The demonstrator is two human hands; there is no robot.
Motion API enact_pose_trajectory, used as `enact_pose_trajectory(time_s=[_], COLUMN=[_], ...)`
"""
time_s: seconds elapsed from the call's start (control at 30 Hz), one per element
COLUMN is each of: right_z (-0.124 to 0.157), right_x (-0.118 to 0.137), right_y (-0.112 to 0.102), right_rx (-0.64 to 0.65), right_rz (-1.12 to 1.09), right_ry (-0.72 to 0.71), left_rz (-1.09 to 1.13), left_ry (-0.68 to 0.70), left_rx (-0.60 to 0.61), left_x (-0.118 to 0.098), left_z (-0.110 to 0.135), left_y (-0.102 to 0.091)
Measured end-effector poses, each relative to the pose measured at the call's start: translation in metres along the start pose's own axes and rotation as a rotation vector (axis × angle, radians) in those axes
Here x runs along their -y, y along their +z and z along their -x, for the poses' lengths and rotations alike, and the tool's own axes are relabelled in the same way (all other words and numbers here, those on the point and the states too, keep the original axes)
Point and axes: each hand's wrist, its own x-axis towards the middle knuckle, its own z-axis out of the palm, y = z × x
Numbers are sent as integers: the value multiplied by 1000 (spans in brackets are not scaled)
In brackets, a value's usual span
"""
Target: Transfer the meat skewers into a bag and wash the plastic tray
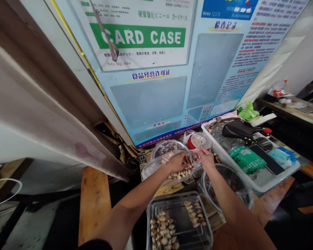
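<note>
Left hand (177,161) lies among pale, knobbly pieces (181,174) inside a wrinkled clear bag (151,171), grip unclear; right hand (206,159) pinches its edge.

A white tray (280,179) holds a black bag (236,130) near its far edge and, toward its right end, a dark phone (267,159) between green packaging (246,159) and a blue-and-white packet (283,157).

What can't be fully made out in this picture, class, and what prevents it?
In the head view:
Food in the bag: partly covered by the left hand.
Bowl: partly behind the right forearm.
Tray: near end cut off by the picture's bottom edge.
Board's small print: too small, blurred.
</note>
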Motion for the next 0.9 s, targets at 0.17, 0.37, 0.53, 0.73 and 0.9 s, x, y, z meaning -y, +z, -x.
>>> enact_pose_trajectory(time_s=[0.17, 0.37, 0.53, 0.73, 0.9], right_z=[10, 12, 14, 29, 116], right_x=[10, 16, 16, 26, -10], right_y=[-5, -10, -18, -34, -75], right_rx=[44, 87, 123, 80, 139], right_rz=[-67, -166, -74, 499, 858], right_ry=[53, 70, 83, -109, -261], left_rz=[39, -326, -353, -11, 474], left_ry=[55, -276, -692, -634, -529], left_rx=[-44, -470, -377, -511, -726], left_x=[1, -13, 3, 26, 28], left_z=[7, 125, 186, 183, 181], left_y=[-20, -50, -41, -38, -40])
